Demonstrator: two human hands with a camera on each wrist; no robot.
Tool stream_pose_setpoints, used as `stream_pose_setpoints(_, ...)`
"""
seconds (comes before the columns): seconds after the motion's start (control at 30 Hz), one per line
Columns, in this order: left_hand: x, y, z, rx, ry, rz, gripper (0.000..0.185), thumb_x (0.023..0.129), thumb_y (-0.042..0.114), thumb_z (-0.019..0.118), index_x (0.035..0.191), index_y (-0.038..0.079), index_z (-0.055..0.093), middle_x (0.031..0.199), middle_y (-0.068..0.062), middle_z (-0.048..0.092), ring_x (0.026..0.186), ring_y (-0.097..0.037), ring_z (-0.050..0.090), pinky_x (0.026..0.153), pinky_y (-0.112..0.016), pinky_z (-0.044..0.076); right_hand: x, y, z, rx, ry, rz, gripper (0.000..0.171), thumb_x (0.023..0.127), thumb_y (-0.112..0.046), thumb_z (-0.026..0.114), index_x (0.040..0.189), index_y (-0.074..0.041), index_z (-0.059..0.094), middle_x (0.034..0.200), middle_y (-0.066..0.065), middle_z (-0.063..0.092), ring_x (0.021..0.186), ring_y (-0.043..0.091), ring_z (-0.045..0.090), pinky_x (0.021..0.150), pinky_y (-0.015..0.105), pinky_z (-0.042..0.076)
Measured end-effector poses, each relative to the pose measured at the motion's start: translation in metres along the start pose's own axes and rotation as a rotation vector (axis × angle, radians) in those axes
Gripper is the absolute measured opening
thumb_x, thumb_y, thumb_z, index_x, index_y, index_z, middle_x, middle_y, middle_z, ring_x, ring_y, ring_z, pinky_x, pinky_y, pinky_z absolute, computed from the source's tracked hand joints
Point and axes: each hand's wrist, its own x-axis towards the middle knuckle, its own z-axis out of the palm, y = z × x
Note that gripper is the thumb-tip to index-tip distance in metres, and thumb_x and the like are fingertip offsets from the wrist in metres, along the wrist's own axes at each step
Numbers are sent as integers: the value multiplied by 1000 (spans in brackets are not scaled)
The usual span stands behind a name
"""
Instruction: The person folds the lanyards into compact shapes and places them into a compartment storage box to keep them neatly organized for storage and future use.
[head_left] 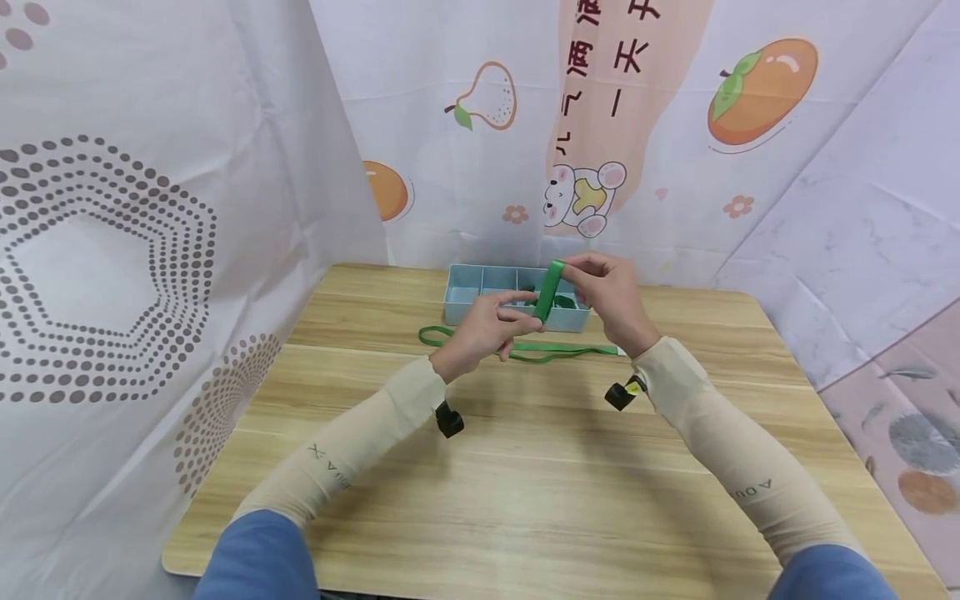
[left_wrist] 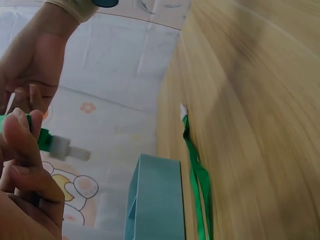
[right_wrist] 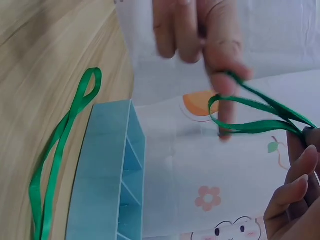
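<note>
My right hand (head_left: 607, 296) pinches the upper end of a folded green ribbon lanyard (head_left: 551, 290), raised in front of the box. My left hand (head_left: 483, 329) holds its lower end between thumb and fingers. In the right wrist view, loops of the lanyard (right_wrist: 265, 111) run from the right fingers (right_wrist: 292, 192) to the left fingers (right_wrist: 226, 90), one loop passing round a left fingertip. A whitish plastic clip (left_wrist: 61, 148) sticks out from the lanyard in the left wrist view. Another green lanyard (head_left: 555, 348) lies on the table below the hands.
Behind the hands stands a pale blue divided box (head_left: 465, 287) with several compartments. Dark green items (head_left: 564, 302) lie in its right part. The wooden table (head_left: 495, 500) reaches back to a printed curtain (head_left: 435, 50). Black wrist cameras (head_left: 449, 419) hang under both forearms.
</note>
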Motion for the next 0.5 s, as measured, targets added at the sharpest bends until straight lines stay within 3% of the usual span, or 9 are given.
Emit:
stream_pose_setpoints(0.17,3,-4,4,-21,1,6,55,96,29,75,146,16,57,106,-8,78,40,-15,42,43,-25,40,1,-5,2,5,-17,-37,19,95,-19,78,106,-4,79,73,-1,66,56,12,45,52,24,41)
stream_pose_setpoints(0.3,4,-6,6,-33,-13,21,45,97,28,74,138,13,65,105,-6,78,39,-13,40,42,-25,38,1,-7,1,7,-19,-56,18,95,-18,77,106,-4,79,78,0,69,57,13,47,53,23,44)
stream_pose_setpoints(0.5,5,-7,9,-37,-18,6,35,96,31,75,129,18,71,103,-3,79,40,-14,35,40,-26,32,-1,-9,2,7,-14,-74,19,95,-18,77,106,-3,79,82,3,71,57,13,47,53,22,45)
